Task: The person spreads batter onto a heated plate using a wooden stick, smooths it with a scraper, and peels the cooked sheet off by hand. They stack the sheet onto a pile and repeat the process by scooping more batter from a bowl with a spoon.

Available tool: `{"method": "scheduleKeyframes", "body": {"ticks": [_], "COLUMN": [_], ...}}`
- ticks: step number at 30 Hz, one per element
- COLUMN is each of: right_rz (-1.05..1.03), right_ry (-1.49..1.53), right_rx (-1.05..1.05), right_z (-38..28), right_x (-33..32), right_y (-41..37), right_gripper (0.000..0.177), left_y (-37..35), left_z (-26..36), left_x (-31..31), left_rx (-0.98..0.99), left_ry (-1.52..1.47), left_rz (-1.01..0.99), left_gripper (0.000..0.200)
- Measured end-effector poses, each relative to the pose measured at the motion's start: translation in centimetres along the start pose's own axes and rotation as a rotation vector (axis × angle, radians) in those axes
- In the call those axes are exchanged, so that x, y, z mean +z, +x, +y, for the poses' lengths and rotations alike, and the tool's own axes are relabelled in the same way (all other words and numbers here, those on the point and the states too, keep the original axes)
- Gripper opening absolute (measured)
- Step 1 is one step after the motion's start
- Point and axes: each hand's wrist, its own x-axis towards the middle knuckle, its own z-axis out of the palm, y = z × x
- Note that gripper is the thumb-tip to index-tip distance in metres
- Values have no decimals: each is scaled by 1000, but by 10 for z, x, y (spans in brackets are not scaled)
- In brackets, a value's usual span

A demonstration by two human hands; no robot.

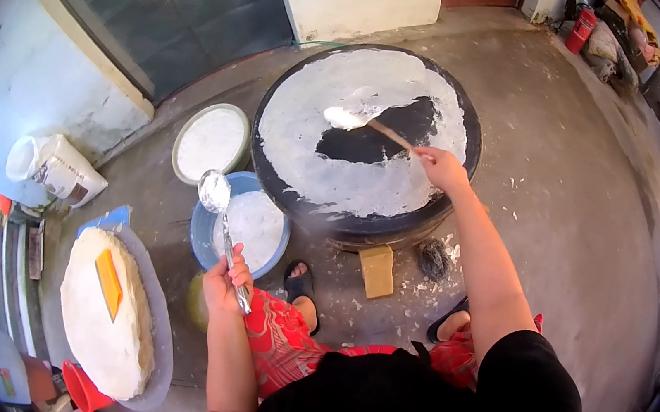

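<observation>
Concrete floor bears a round griddle [474, 146], its batter [323, 72] thin but for a bare patch [376, 141]. Right hand [441, 169] grips a spreader [354, 115] at that patch's edge; left hand [224, 285] clasps a ladle [215, 191] above the basin [201, 232]. Light, even sweeps into the gap should serve best.

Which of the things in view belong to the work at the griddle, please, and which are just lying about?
In use: right hand with spreader, griddle, left hand with ladle, blue basin of batter.
Seemingly lying about: white sack, wooden block, brush, red container, yellow scraper on the stack.
</observation>
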Motion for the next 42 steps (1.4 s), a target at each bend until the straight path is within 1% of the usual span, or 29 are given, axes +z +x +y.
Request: {"method": "scheduleKeyframes", "body": {"ticks": [1,2,4,5,7,8,10,11,12,14,15,17,18,19,20,21,22,24,27,28,30,31,32,34,35,38,39,41,42], "right_rz": [112,108,165,162,24,21,-156,-179,-180,16,16,452,511,501,466,414,436,407,410,410,423,402,405,328,340,433,434,437,442], "right_ry": [19,18,0,1,-89,-90,-233,-284,-287,-401,-402,-396,-370,-470,-576,-602,-590,-651,-706,-709,-402,-363,-364,-433,-522,-685,-683,-421,-420], "right_rx": [66,70,-170,-169,-342,-341,-337,-276,-276,-276,-278,-378,-437,-468,-507,-592,-685,-587,-423,-423,-237,-222,-215,-558,-572,-304,-297,-153,-150], "right_z": [7,18,30,32,19,15,5,5,1,-6,-5,-2,-9,-9,-12,-17,-14,-5,3,3,1,-4,-5,-5,7,25,23,23,21], "right_x": [8,23,49,53,53,43,10,-4,-18,-36,-28,6,27,51,77,97,116,129,98,90,77,78,84,96,98,68,63,52,55], "right_y": [7,17,34,36,27,20,2,-1,-12,-31,-36,-55,-67,-72,-77,-84,-84,-78,-67,-65,-67,-74,-83,-100,-92,-62,-57,-49,-52], "right_gripper": [28,28,29,29,28,28,28,27,27,32,32,38,43,45,45,43,41,41,42,42,43,42,42,41,43,48,48,45,45], "left_y": [0,0,0,0,-1,-1,-2,-3,-3,-3,-2,-1,-2,-1,-1,0,0,-1,-1,-1,0,0,0,0,-1,-2,-2,1,1], "left_z": [0,0,1,1,0,0,1,1,2,5,7,8,8,8,8,8,9,9,12,13,14,15,14,12,12,11,12,13,12], "left_x": [-1,-1,1,2,1,1,1,0,-1,-3,-4,-7,-7,-6,-4,-3,-3,-5,-9,-11,-12,-11,-9,-5,-4,-3,-4,-8,-7], "left_rx": [10,17,13,8,4,-3,-7,-12,-12,-6,-5,-19,-21,-30,-39,-39,-56,-71,-67,-60,-58,-44,-31,-44,-49,-55,-59,-52,-56], "left_ry": [7,17,19,17,12,10,8,6,3,11,10,0,2,-10,-22,-19,-31,-42,-29,-13,5,15,25,9,-8,12,17,7,10], "left_rz": [-8,-15,-5,2,3,-5,-10,-15,-15,-25,-25,-52,-49,-53,-57,-56,-67,-72,-62,-77,-96,-81,-66,-61,-54,-24,-23,-51,-55], "left_gripper": [34,34,33,33,33,33,33,33,33,33,33,34,34,33,33,33,33,33,33,33,33,33,33,33,33,33,33,33,33]}}
